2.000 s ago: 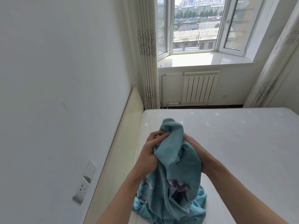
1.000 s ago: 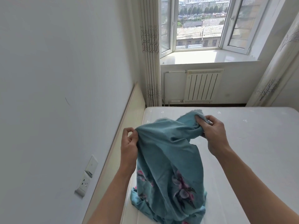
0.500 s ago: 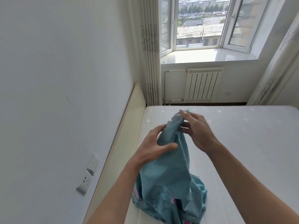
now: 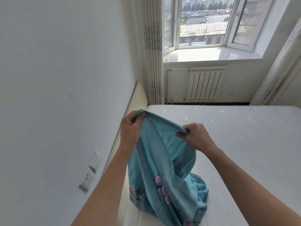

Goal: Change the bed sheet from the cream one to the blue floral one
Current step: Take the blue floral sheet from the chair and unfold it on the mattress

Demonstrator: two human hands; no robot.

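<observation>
Head view, the only one. Blue floral sheet [image 4: 161, 162] was held up by its hemmed edge over the near left corner of the bare white mattress [image 4: 244, 144]; its lower part was bunched on the mattress, pink flowers showing. Left hand [image 4: 130, 128] was seen with fingers curled round one end of the hem, beside the cream headboard [image 4: 138, 97]. Right hand [image 4: 195, 136] was seen pinching the hem further along, thumb below, fingers above, the edge drawn taut between the two hands. No cream sheet was seen. A wall socket [image 4: 88, 178] was noted low on the left wall, a white radiator [image 4: 205, 84] under the window [image 4: 202, 22], and patterned curtains [image 4: 153, 51] at both sides.
</observation>
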